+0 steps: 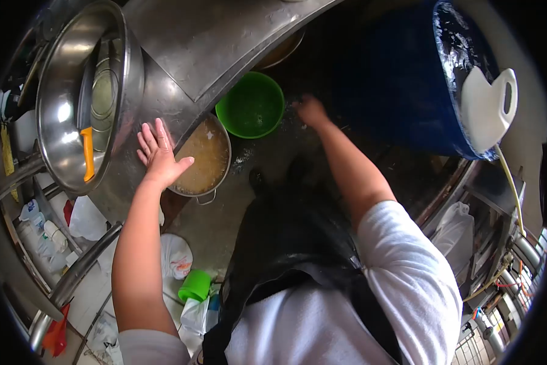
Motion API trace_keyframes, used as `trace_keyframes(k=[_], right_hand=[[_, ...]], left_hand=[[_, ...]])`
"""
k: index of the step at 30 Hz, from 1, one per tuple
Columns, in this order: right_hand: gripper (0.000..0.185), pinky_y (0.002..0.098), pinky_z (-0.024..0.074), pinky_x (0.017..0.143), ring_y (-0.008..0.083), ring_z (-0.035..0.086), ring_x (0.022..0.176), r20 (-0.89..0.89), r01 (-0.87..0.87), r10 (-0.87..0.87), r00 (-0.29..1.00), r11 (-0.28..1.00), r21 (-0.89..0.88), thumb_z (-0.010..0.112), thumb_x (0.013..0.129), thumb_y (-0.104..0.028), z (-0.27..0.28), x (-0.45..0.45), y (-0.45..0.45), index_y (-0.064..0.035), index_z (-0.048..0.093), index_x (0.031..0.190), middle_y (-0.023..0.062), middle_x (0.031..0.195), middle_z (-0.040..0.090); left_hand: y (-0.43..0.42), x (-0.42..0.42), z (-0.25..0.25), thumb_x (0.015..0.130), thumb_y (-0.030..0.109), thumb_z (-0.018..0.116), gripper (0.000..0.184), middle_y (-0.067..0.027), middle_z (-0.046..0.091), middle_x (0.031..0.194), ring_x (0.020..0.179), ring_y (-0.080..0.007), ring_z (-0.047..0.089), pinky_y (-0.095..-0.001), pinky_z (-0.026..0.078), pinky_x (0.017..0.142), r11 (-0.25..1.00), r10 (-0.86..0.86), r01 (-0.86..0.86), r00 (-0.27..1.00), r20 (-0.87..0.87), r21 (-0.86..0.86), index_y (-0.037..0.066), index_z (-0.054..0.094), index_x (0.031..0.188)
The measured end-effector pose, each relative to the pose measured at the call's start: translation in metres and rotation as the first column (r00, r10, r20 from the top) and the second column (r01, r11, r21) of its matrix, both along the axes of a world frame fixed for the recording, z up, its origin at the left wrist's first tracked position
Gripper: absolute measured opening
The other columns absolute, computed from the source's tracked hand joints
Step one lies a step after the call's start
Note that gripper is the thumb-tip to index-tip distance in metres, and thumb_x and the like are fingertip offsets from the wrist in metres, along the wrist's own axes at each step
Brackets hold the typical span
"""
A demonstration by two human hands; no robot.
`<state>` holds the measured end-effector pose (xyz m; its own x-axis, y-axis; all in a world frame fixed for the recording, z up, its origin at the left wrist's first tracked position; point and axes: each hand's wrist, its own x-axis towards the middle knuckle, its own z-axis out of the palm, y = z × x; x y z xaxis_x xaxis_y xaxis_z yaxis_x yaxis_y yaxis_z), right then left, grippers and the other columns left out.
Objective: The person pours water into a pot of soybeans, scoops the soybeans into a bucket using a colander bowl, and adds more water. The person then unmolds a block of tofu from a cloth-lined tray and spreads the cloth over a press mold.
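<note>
My left hand (pixel 159 157) is spread with its fingers apart at the edge of the metal counter (pixel 164 79), holding nothing. Below and beside it stands a metal pot (pixel 203 159) of cloudy yellowish liquid. To the right of the pot is a green basin (pixel 250 105). My right hand (pixel 310 111) hangs low, a little right of the basin and apart from it; its fingers are dark and blurred, so their pose is unclear.
A large steel bowl (pixel 60 103) at the left holds a knife with an orange handle (pixel 87 153). At the right stands a blue barrel (pixel 401 85) with a white scoop-like piece (pixel 486 109) at its rim. A small green container (pixel 195 285) lies below.
</note>
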<state>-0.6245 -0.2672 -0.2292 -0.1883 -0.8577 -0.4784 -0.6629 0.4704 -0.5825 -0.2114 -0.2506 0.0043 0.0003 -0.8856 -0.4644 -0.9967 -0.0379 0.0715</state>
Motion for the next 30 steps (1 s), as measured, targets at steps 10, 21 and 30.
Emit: trace_keyframes(k=[10, 21, 30], right_hand=[[0.055, 0.0445, 0.0540, 0.079, 0.0302, 0.070, 0.098, 0.378, 0.456, -0.565, 0.734, 0.822, 0.342, 0.074, 0.095, -0.034, -0.198, 0.121, 0.034, 0.0043, 0.062, 0.132, 0.0218, 0.123, 0.069], [0.054, 0.0497, 0.0534, 0.091, 0.0476, 0.068, 0.106, 0.042, 0.469, -0.467, 0.883, 0.882, -0.043, 0.071, 0.083, -0.029, -0.046, 0.090, 0.078, 0.0062, 0.062, 0.123, 0.0302, 0.111, 0.071], [0.065, 0.0481, 0.0559, 0.087, 0.0411, 0.070, 0.097, 0.084, 0.466, -0.462, 0.883, 0.884, -0.040, 0.083, 0.079, -0.029, 0.079, 0.099, 0.118, 0.0043, 0.052, 0.125, 0.0263, 0.114, 0.068]], left_hand=[[0.002, 0.003, -0.014, 0.081, 0.006, 0.073, 0.120, -0.0280, -0.009, 0.170, 0.157, -0.0505, -0.005, -0.0657, 0.006, 0.122, 0.996, -0.045, 0.046, 0.999, 0.008, -0.071, 0.016, -0.011, 0.166], [0.007, 0.010, -0.014, 0.081, 0.004, 0.070, 0.118, -0.0288, -0.007, 0.170, 0.156, -0.0522, -0.006, -0.0711, 0.008, 0.120, 0.991, -0.056, 0.054, 0.998, -0.014, -0.119, 0.021, -0.010, 0.166], [0.031, 0.012, -0.001, 0.085, 0.020, 0.073, 0.109, -0.0233, -0.005, 0.173, 0.160, -0.0426, -0.006, -0.0637, 0.002, 0.125, 0.982, -0.087, 0.088, 0.996, 0.012, -0.169, 0.020, 0.002, 0.168]])
